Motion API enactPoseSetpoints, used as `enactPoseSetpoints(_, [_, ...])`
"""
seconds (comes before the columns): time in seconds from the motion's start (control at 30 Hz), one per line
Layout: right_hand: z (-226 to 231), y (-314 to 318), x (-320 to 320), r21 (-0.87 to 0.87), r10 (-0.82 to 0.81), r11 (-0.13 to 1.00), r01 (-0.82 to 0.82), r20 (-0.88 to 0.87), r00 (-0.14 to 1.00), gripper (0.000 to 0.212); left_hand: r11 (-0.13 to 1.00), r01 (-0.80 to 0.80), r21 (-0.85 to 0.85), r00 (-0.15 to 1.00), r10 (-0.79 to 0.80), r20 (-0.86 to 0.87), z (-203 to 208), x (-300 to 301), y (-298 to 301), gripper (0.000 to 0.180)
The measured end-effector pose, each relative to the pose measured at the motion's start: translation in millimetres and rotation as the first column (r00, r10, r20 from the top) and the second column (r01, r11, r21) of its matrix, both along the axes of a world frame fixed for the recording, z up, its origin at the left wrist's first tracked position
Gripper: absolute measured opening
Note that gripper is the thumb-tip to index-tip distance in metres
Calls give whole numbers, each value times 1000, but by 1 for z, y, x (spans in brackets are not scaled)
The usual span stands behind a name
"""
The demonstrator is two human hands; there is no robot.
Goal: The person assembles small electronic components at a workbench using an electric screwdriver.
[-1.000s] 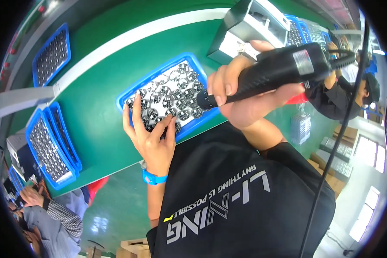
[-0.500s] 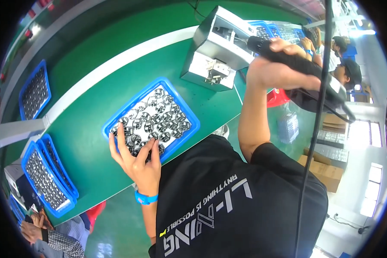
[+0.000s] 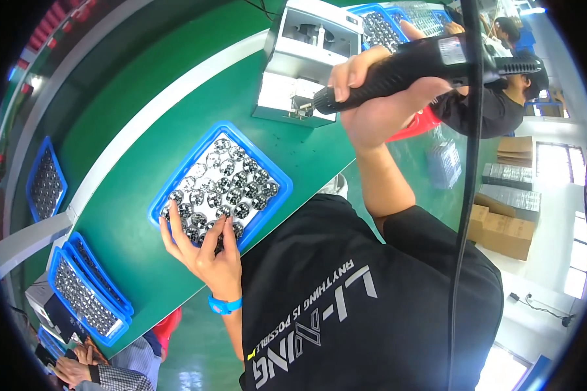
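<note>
My right hand [image 3: 385,98] is wrapped around a black electric screwdriver [image 3: 404,68] with a ribbed grip. Its narrower front end is at the lower front of a grey-white metal box machine [image 3: 277,91], overlapping it in the picture; I cannot tell whether they touch. My left hand [image 3: 205,251] rests with fingers spread over the near left corner of a blue-rimmed tray [image 3: 282,184]. Its fingertips touch some of the small round black-and-silver parts [image 3: 235,195] that lie on the tray's white lining. The part beneath the fingers is partly hidden.
A green table [image 3: 169,267] lies under the tray. Filled blue trays [image 3: 88,296] stand at the left, and another tray [image 3: 45,182] lies farther back. A black cable [image 3: 460,260] hangs at the right. Co-workers sit at both ends; one person's hand [image 3: 72,371] shows lower left.
My right hand has brought the screwdriver left and down, turning it so its front end is at the machine's lower front. My left hand stays over the tray; the whole view has shifted slightly.
</note>
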State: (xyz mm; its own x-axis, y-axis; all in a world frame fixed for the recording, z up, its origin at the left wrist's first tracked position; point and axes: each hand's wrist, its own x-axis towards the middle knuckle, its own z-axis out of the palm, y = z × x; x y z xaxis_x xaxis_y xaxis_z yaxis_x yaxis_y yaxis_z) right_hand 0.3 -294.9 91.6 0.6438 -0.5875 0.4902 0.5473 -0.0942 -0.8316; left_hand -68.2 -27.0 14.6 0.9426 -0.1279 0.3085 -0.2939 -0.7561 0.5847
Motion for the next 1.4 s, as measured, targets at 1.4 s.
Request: enactPoseSetpoints(1.4, [-29, 78, -24, 326, 550, 769, -550, 101, 829, 98, 997, 7, -74, 1000, -6, 10, -4, 2, 4, 15])
